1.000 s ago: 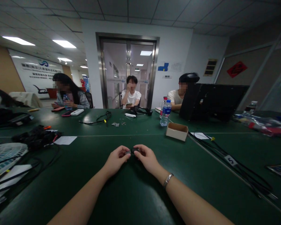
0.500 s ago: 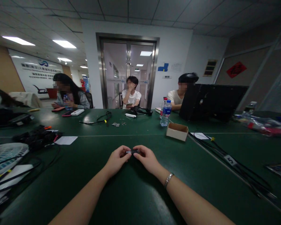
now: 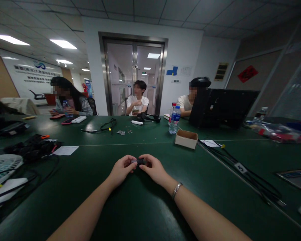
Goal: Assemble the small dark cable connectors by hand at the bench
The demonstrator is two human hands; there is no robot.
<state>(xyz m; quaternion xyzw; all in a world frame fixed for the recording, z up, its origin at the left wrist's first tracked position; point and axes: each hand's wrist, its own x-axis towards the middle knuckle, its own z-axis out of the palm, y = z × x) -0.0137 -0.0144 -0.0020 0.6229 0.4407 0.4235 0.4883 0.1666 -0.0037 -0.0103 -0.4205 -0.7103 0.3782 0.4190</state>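
Pinching sm dark part (image 3: pixel 139 162) btwn L hand (image 3: pixel 122 170) & R hand (image 3: pixel 153 170)

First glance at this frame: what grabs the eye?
The person's left hand and right hand meet at centre, pinching a small dark oblong part between their fingertips over the dark green tabletop. Beyond them, to the right, sits an open brown cardboard box, with a clear plastic blue-labelled water bottle behind it.
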